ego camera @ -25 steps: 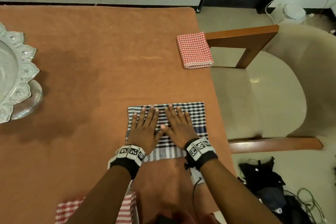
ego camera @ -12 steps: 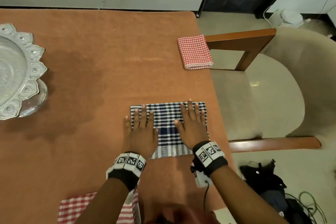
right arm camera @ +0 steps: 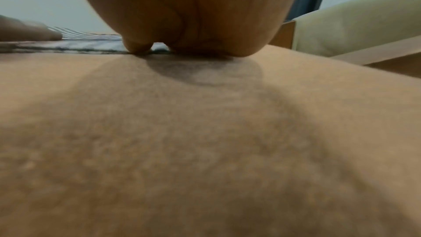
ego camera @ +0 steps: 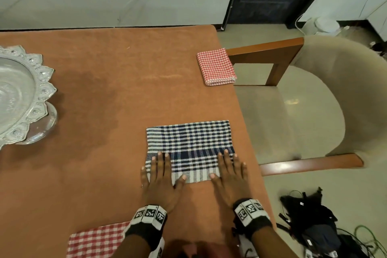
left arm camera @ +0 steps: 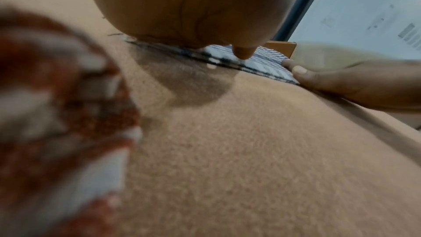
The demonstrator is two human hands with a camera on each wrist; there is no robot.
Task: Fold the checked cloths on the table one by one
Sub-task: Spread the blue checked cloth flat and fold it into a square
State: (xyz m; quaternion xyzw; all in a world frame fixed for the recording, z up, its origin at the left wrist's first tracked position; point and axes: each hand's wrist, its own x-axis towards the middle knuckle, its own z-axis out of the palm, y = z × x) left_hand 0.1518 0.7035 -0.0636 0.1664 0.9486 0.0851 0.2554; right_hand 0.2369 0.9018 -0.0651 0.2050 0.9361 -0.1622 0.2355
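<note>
The bench [ego camera: 104, 94] is being covered by an orange cloth, beside a beige chair [ego camera: 303, 111]. The blue checked cloth [ego camera: 188, 142] is being pressed near its right edge by both flat hands, left hand [ego camera: 161, 180] and right hand [ego camera: 230, 178], fingers straight.

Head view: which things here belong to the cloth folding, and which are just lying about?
Part of the job:
- blue checked cloth, pressed flat by the left hand and the right hand
- folded red checked cloth at the table's right edge
- red checked cloth at the near edge

Just lying about:
- glass dish
- chair
- dark bag and cables on the floor
</note>
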